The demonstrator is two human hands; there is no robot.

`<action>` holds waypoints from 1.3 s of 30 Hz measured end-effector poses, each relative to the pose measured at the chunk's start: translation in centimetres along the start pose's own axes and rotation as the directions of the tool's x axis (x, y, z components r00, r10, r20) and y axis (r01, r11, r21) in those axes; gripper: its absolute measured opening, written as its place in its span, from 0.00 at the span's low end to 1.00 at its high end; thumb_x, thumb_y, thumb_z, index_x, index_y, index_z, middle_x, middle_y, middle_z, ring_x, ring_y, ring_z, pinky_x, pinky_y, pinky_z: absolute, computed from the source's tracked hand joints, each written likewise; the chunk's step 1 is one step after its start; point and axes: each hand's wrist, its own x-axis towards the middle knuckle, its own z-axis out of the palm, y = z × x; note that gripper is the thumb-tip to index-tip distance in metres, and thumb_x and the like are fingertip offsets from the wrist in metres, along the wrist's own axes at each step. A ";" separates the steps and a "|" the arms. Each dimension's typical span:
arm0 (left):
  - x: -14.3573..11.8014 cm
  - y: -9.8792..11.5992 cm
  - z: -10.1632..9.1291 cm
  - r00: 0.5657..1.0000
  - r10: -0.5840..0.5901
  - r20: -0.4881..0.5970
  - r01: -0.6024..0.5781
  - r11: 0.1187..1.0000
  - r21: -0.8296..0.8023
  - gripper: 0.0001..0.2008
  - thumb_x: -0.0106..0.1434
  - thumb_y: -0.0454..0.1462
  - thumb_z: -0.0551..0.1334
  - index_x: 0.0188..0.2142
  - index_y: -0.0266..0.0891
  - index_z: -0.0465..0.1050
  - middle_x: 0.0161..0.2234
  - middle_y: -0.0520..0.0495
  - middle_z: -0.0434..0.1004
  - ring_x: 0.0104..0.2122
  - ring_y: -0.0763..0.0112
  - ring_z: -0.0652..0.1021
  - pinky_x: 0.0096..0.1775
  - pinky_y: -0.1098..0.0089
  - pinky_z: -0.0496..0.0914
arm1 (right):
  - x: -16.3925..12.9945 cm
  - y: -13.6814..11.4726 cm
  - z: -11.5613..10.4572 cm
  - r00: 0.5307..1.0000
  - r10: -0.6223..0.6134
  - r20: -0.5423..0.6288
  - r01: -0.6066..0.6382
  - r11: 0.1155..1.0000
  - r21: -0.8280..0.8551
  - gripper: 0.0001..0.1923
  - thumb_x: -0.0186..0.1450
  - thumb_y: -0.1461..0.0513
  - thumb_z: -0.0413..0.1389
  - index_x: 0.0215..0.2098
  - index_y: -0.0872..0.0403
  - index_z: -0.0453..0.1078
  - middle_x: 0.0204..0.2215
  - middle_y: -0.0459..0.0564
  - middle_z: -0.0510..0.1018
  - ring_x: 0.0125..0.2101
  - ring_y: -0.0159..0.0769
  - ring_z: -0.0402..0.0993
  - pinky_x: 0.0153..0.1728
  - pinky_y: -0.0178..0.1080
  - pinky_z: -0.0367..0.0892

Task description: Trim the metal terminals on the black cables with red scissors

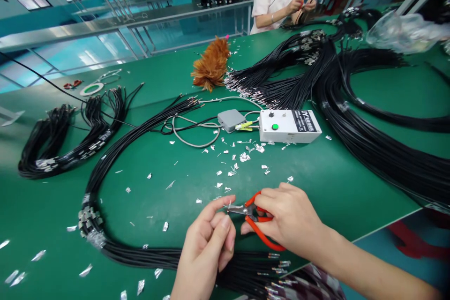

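Observation:
My right hand (286, 211) is closed around red-handled scissors (262, 229), their short metal blades pointing left. The blade tips meet the fingertips of my left hand (211, 248), where a thin pale strand shows, seemingly a cable end (229, 206). My left thumb and fingers pinch together and hide most of what they hold, while the index finger reaches toward the blades. Under my left hand runs a bundle of black cables (140, 254), curving round from the left. Its stripped ends with coppery and silvery tips (277, 269) fan out below the scissors.
A white control box (290, 126) with a green button and a grey box (231, 120) stand mid-table. Foil scraps (246, 155) are scattered around. Brown feather duster (211, 63), large cable bundles (337, 98) and a smaller coil (70, 150) lie beyond. Across the table, a person (277, 0) works.

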 end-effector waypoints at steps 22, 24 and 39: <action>4.7 6.1 -5.6 0.624 0.780 -0.054 -0.329 0.325 0.887 0.22 0.57 0.39 0.64 0.51 0.34 0.68 0.52 0.39 0.68 0.57 0.48 0.61 0.59 0.53 0.49 | -2.3 3.5 0.1 0.828 0.322 0.459 -0.444 -0.124 0.888 0.27 0.67 0.43 0.41 0.27 0.54 0.65 0.23 0.45 0.69 0.24 0.31 0.64 0.23 0.33 0.51; 2.7 1.6 -3.1 0.789 0.576 0.215 -0.444 0.291 0.847 0.06 0.56 0.34 0.61 0.34 0.42 0.76 0.34 0.48 0.78 0.38 0.59 0.75 0.42 0.63 0.69 | -2.3 3.3 0.3 0.830 0.330 0.449 -0.436 -0.117 0.892 0.25 0.67 0.43 0.43 0.28 0.54 0.65 0.24 0.45 0.69 0.24 0.30 0.63 0.24 0.34 0.51; 0.2 -1.4 -1.0 0.924 0.252 0.289 -0.383 0.612 0.692 0.06 0.67 0.36 0.51 0.40 0.45 0.66 0.32 0.52 0.72 0.32 0.69 0.73 0.35 0.72 0.66 | -1.5 0.8 0.6 0.903 0.256 0.346 -0.368 0.043 0.929 0.15 0.59 0.53 0.59 0.25 0.55 0.66 0.24 0.45 0.69 0.27 0.32 0.65 0.32 0.36 0.59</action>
